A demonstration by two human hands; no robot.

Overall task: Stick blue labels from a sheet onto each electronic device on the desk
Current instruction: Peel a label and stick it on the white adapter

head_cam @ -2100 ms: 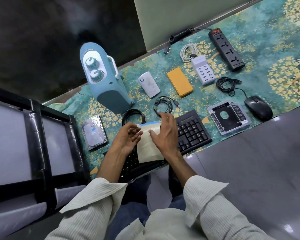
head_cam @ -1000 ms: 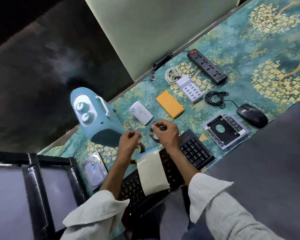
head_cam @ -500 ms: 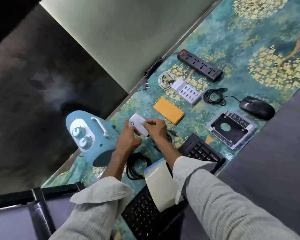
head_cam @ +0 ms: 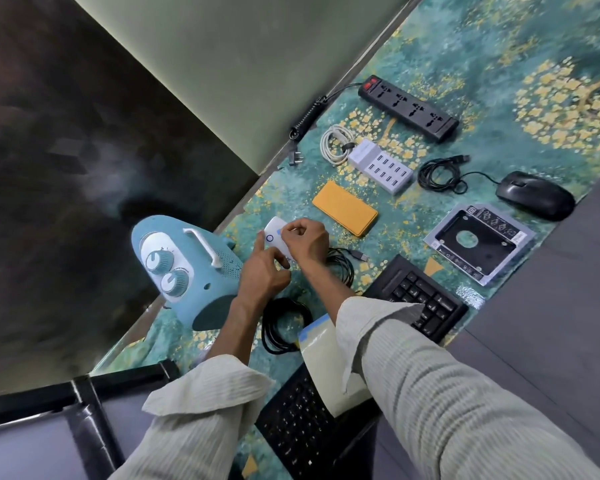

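1. The right hand [head_cam: 307,241] had its fingertips bunched together in a pinch on a small blue label [head_cam: 280,231]. It held the label against the top face of the little white box [head_cam: 273,225], just beyond its knuckles.
2. The left hand [head_cam: 264,271] steadied the same box. Its forefinger lay straight along the side, and the other fingers were curled against the near end.
3. To my eye the label was being seated. The clean way would be to set one edge down first, then wipe a fingertip outward from the pinch so no air gets trapped.
4. The label ought to stay clear of the round ring mark by the left forefinger tip.
5. The box looked light and likely to skate on the patterned cloth, so the left fingers needed to pin it while the right pressed.
6. The label sheet [head_cam: 326,362] lay back behind both wrists, on the keyboard [head_cam: 418,296], with the right sleeve over part of it.
7. Most of the label sat under the right fingertips, so I couldn't tell whether it was already stuck or only held there.
8. The near half of the box was covered by both hands.
9. Only a blue strip showed at the sheet's far edge. I couldn't make out how many labels were left.
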